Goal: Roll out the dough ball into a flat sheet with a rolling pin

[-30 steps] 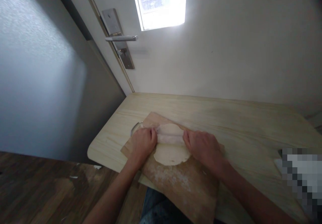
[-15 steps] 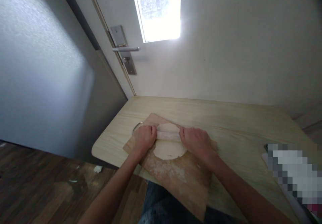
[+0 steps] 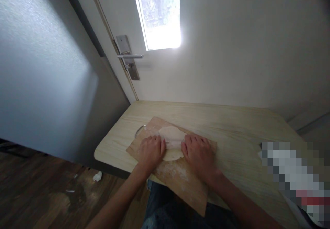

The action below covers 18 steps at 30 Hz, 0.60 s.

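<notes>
A pale, flattened sheet of dough (image 3: 170,132) lies on a brown wooden cutting board (image 3: 192,196), which is dusted with flour below the dough. Across the dough's middle runs a light rolling pin (image 3: 174,144); only its short centre section shows. My left hand (image 3: 151,150) is closed over the pin's left end, knuckles up. Over the right end, my right hand (image 3: 199,152) is closed in the same way. Both ends of the pin are hidden beneath my hands.
The board lies askew on a light wood table (image 3: 232,126) and juts past its near edge. At its far left corner is a metal ring handle (image 3: 139,130). A blurred-out object (image 3: 291,174) rests at right. Behind stands a door with a lever handle (image 3: 131,56).
Both hands and the rolling pin have come nearer to me across the dough. My fingers now lie flatter over the pin. The view has shifted slightly.
</notes>
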### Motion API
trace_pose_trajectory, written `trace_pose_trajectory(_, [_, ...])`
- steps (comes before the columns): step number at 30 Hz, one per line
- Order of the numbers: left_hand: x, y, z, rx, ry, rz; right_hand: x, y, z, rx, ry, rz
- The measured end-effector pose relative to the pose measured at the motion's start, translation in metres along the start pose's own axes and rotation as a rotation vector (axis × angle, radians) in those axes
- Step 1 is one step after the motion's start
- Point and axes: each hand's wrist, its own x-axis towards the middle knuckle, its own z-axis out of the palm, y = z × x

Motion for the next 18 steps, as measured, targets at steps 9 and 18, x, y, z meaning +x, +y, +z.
trace_pose_trajectory(9, [0.019,-0.004,0.002,0.003,-0.139,-0.060,0.021,0.007,0.001,-0.011,-0.138,-0.001])
trace_pose_trajectory(18, [0.040,-0.013,0.008,-0.004,-0.242,-0.012,0.040,0.007,0.000,-0.063,-0.258,0.004])
